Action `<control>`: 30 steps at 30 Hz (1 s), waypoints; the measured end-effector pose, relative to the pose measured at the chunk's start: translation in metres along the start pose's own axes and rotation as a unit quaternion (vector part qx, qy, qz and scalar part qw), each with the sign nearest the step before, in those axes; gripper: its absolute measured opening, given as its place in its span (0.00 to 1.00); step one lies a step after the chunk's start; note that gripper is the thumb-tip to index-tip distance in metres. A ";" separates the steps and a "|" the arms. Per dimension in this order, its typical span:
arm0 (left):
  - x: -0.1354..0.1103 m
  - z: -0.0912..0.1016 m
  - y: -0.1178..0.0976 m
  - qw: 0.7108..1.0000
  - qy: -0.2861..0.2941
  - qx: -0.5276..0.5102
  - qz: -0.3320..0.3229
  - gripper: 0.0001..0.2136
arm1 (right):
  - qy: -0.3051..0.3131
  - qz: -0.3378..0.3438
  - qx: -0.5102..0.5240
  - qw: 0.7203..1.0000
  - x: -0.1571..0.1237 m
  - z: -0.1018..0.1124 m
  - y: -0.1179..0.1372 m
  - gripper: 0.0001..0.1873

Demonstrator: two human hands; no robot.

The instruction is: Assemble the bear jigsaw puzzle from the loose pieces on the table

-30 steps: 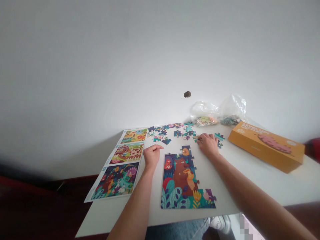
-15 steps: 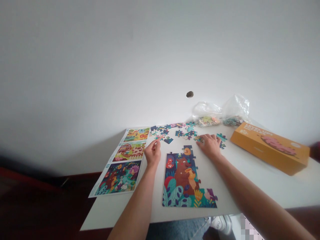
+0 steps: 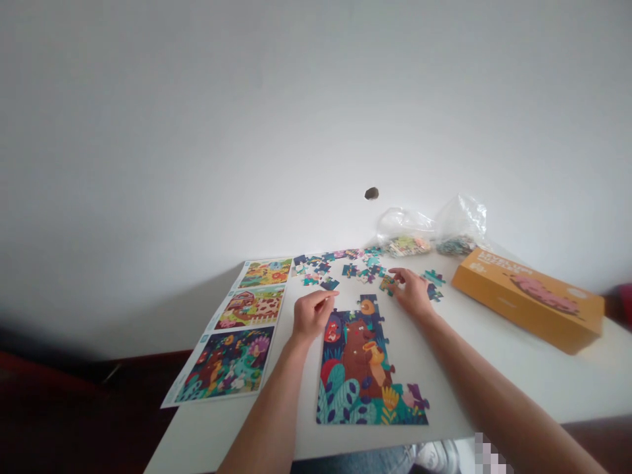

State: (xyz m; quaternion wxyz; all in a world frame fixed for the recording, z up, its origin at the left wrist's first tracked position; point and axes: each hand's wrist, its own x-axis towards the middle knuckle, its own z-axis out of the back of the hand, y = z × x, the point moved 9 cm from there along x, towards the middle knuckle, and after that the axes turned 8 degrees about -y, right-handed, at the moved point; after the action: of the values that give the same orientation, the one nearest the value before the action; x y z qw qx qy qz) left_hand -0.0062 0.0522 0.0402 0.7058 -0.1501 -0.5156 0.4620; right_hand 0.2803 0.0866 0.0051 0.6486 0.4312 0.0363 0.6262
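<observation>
My left hand (image 3: 312, 315) hovers at the upper left corner of a partly built jigsaw puzzle (image 3: 355, 368), with its fingers stretched to the right and no piece visible in them. The puzzle shows a brown bear holding a honey pot among leaves, and its top edge is ragged. My right hand (image 3: 412, 293) is above the puzzle's upper right, pinching a small jigsaw piece (image 3: 388, 284) at its fingertips. Loose pieces (image 3: 336, 268) lie scattered beyond both hands.
Printed picture sheets (image 3: 249, 329) lie along the left side of the white table (image 3: 444, 375). An orange puzzle box (image 3: 528, 299) lies at the right. Several pieces fill the two clear plastic bags (image 3: 405, 230) (image 3: 460, 224) at the back, against a white wall.
My left hand has moved right and toward me, to the puzzle's corner. My right hand has drawn the small piece toward the puzzle. The view has shifted slightly.
</observation>
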 end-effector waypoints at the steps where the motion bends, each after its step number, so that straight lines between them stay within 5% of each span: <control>1: -0.001 -0.008 -0.009 0.999 0.038 0.007 -0.038 0.12 | -0.001 -0.005 0.016 1.000 0.000 0.000 0.000 0.17; 4: -0.006 -0.027 -0.025 0.985 0.121 0.034 -0.114 0.08 | -0.001 -0.022 0.048 0.999 0.001 0.001 -0.002 0.15; 10: -0.013 -0.041 -0.016 0.974 0.185 0.071 -0.108 0.10 | 0.017 -0.024 0.087 0.996 0.001 0.003 0.003 0.15; 18: -0.013 -0.039 -0.008 0.974 0.195 0.079 -0.084 0.09 | 0.050 -0.080 0.279 0.956 -0.014 -0.009 0.019 0.13; 23: -0.012 -0.037 -0.009 0.975 0.190 0.079 -0.085 0.11 | 0.081 -0.076 0.255 0.961 -0.020 -0.011 0.031 0.14; 26: -0.009 -0.036 -0.010 0.983 0.157 0.059 -0.080 0.18 | 0.106 -0.070 0.261 0.957 -0.024 -0.015 0.041 0.13; 30: -0.005 -0.035 -0.013 0.992 0.099 0.007 -0.073 0.24 | 0.169 -0.105 0.348 0.916 -0.037 -0.029 0.057 0.14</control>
State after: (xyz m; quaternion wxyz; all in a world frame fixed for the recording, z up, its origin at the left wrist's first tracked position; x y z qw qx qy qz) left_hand 0.0304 0.0500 0.0313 0.7861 -0.1521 -0.4495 0.3962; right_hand 0.2109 0.0620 0.0031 0.5033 0.5111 0.4061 0.5662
